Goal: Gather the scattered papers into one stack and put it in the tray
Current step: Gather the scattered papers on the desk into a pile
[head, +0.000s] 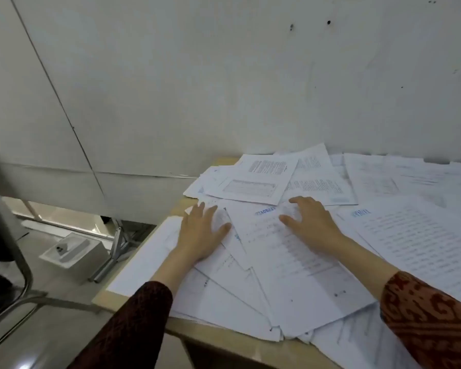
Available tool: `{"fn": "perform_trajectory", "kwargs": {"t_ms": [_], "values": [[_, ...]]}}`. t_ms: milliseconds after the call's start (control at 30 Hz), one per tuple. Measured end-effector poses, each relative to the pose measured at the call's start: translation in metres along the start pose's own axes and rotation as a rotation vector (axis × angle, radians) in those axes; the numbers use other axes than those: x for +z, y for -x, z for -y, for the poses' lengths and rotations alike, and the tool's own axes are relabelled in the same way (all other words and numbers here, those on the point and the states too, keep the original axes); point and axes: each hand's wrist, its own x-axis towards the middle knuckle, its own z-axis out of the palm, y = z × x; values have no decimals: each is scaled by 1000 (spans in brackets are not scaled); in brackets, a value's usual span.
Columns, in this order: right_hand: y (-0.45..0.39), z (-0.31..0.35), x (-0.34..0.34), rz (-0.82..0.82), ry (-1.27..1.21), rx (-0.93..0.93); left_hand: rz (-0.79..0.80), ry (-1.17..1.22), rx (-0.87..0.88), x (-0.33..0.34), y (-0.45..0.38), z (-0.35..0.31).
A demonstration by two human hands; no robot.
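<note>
Papers (298, 265) lay scattered in overlapping layers over the table (224, 339), spread from 6 o'clock up to the wall (224, 75) at 12 and off-frame toward 3. No tray was visible in the head view.

Left hand (201, 233) rested palm-down on sheets near the table's left edge, approx. centre frame; its grip was flat, fingers straight and slightly spread, holding nothing, just pressing on paper. Right hand (308, 221) lay just beside it toward 3 o'clock, also palm-down w/ fingers splayed on a sheet bearing a blue stamp; grip open likewise, nothing pinched. Both forearms wore dark red patterned sleeves (431, 323) coming in from 6–7 and 4–5 o'clock.

One printed sheet (256, 179) w/ a dense text block sat on top of the pile at 12 o'clock of the hands. At 9 o'clock, on the floor, a white boxy object (72, 249) stood beside metal folding legs (112, 251); a chair frame (16, 262) showed at far 9.
</note>
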Motion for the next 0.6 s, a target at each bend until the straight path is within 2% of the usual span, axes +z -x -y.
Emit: {"fn": "perform_trajectory", "kwargs": {"t_ms": [100,267,333,433,500,600], "values": [[-26,4,6,-30,80,33,67,-81,28,14,-10,-6],[-69,12,25,79,274,-13,49,-21,35,20,-17,0],[-74,10,33,27,271,-12,40,6,37,21,-17,1],[-74,4,39,-140,199,-63,17,29,46,23,-18,2],[-70,1,37,-231,81,-117,-75,222,36,20,-16,-2],[-57,4,23,-273,-206,-172,-226,779,-103,7,-14,-15]]}}
